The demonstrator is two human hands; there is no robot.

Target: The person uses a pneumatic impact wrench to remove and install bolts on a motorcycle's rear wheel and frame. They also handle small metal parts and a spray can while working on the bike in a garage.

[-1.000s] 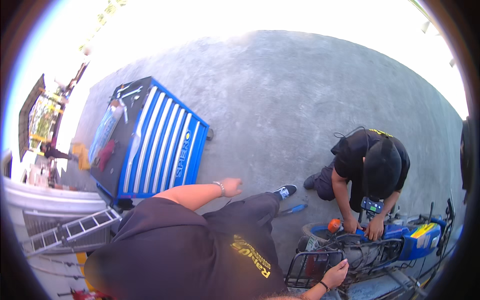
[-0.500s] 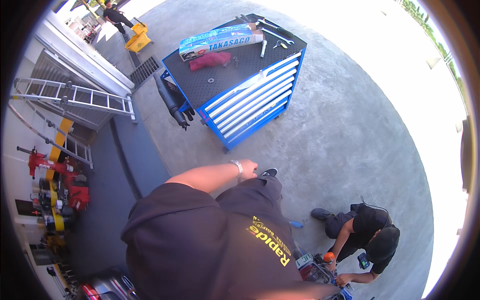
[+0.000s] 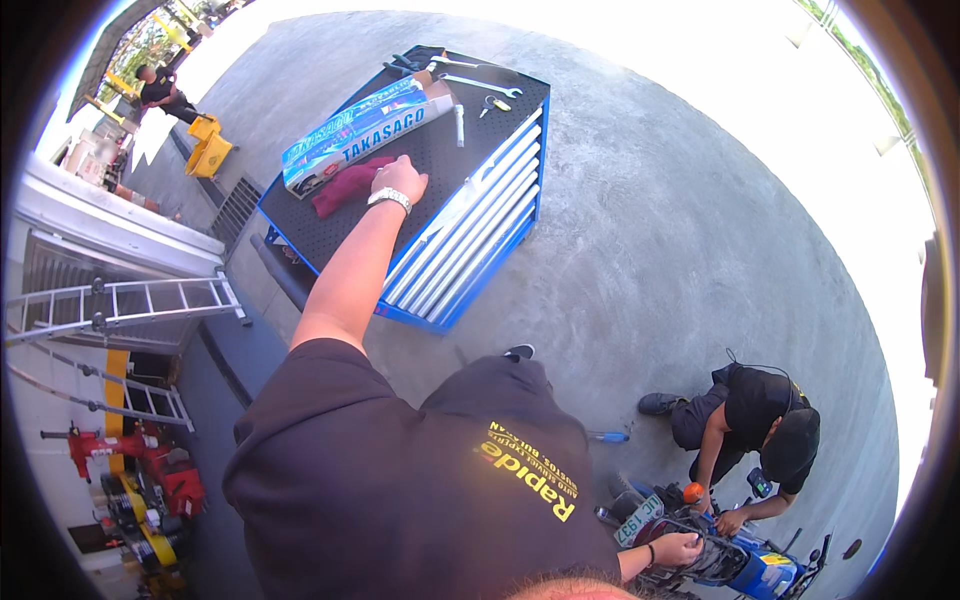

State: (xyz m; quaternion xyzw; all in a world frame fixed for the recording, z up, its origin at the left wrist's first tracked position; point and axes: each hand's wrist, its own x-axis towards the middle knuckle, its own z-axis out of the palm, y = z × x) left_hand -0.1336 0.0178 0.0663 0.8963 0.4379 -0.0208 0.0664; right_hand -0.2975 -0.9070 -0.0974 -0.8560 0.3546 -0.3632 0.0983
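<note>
Reaching to one maroon cloth point(image 3: 345, 192), upper left, the left hand point(image 3: 401, 180) is curled; lower right, the right hand point(image 3: 679, 549) curls at one motorcycle point(image 3: 765, 574). Can't tell either's hold.

A deep maroon cloth point(image 3: 345, 190) lies beside a box point(image 3: 385, 135) printed in bright blue and white. The tool cabinet point(image 3: 465, 235) is vivid blue, banded with silvery-white drawer strips; its black top point(image 3: 445, 175) has an even pattern of small dots. The wrenches point(image 3: 482, 84) are silver, as is the linked wristband point(image 3: 390, 198). The wearer's black shirt point(image 3: 370, 490) carries yellow lettering. The motorcycle point(image 3: 765, 572) shows blue with a yellow patch and an orange lamp point(image 3: 693, 493). Bucket point(image 3: 209, 152): yellow. Concrete point(image 3: 650, 210): mottled grey.
</note>
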